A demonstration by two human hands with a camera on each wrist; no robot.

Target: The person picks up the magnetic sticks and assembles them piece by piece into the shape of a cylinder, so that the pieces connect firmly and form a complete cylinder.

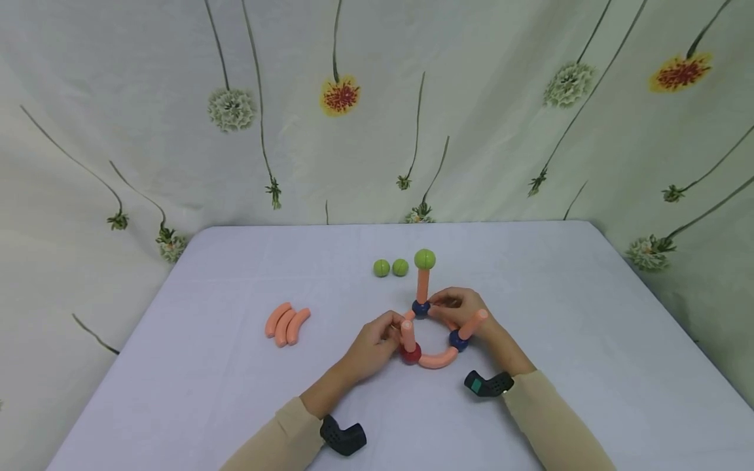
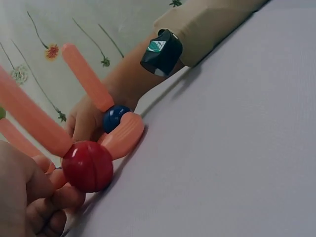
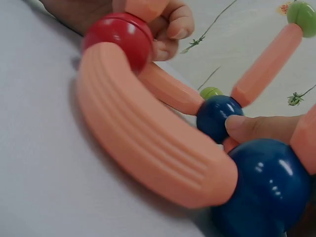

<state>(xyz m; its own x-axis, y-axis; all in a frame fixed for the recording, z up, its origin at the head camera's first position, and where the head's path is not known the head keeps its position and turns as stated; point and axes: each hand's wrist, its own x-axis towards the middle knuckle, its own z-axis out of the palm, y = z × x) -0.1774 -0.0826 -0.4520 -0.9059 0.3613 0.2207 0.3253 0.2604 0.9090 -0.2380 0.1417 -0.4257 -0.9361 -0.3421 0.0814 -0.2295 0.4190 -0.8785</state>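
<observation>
Mid-table, the left hand (image 1: 372,345) had fingers curled on the red ball (image 1: 411,354); from there a curved orange rod (image 3: 170,91) ran toward the table (image 1: 206,392)'s far edge, reaching the navy ball (image 1: 421,309) the right hand (image 1: 465,309) was pinching.

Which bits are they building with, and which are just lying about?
In the build:
red ball, by the left hand
two blue balls, the right hand on the farther one
curved orange pieces linking them
straight orange sticks
the green ball on top

Lying apart:
two green balls
three curved orange pieces, maybe spares
</observation>
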